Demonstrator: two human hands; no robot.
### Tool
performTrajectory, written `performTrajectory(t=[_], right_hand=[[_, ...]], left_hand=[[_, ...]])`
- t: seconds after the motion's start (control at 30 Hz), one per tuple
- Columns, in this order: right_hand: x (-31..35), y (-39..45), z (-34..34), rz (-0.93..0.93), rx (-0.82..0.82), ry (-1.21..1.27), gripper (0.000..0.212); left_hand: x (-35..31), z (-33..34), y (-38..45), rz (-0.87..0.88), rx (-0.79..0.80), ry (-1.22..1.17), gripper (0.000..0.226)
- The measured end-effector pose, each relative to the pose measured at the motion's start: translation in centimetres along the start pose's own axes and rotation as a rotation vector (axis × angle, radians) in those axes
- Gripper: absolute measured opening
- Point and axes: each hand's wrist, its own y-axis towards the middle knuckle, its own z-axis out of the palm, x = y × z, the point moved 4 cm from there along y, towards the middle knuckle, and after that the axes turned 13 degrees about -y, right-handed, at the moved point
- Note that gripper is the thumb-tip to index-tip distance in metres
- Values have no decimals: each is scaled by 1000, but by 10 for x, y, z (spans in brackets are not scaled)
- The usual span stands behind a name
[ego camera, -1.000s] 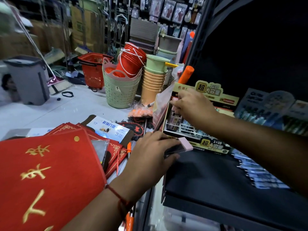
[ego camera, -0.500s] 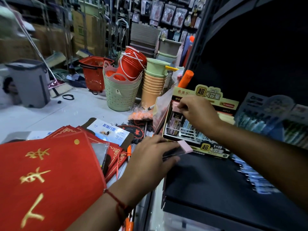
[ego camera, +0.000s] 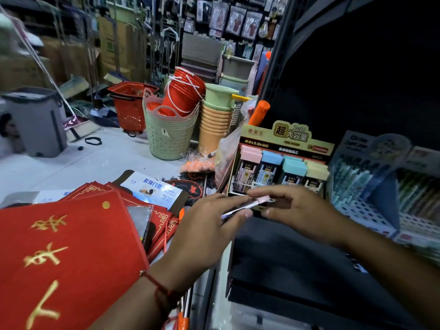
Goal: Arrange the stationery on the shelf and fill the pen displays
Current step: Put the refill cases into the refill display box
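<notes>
Left hand: the left hand (ego camera: pixel 209 225) is nearest, its grip curled around a slim pink-capped refill pack (ego camera: pixel 250 206), held level just above the front of the dark shelf (ego camera: pixel 285 265).
Right hand: the right hand (ego camera: pixel 292 210) meets it from the other side, fingertips pinching the pack's pink end; both hands touch the same pack.
Step in hand: judged as passing 1 pack from left hand to right, ready for loading.
Display: just behind the hands stands the yellow-headed cardboard display box (ego camera: pixel 281 160) on the shelf, with pink, blue, teal and cream-capped packs upright in its slots.
Next move: likely calls for the right hand to lift the pack clear and drop it upright into a free slot, probably in the pink column; which slot is free cannot be told.
Beside: a white perforated pen rack (ego camera: pixel 371 206) sits right of the box.
Further off: red gold-lettered fabric mats (ego camera: pixel 64 253) lie left; stacked green plastic baskets (ego camera: pixel 169 136) stand on the floor beyond.
</notes>
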Motion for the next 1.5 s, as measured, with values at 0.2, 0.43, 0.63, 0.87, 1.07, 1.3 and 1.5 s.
performTrajectory(t=[0.2,0.43,0.63,0.87,1.07,1.3,1.5], right_hand=[[-1,-22,-9,85,-121,342,15],[0,-19,-41,116,-201,65,16],[1,11,-78,105,-356,-146,27],[9,54,-66,39,-366,-382,21],[2,72,-43,30,-341,-443,28],[-8,83,-26,29,-329,-618,27],[2,93,-18,-75,-395,-820,25]], left_hand=[[-21,7,-6,40,60,-76,22],[-17,9,-5,84,34,263,31],[-5,12,-5,31,91,484,55],[-2,22,-9,-54,229,624,72],[1,19,-10,-50,227,652,76],[3,18,-9,-49,216,631,76],[3,21,-10,-35,196,622,73]])
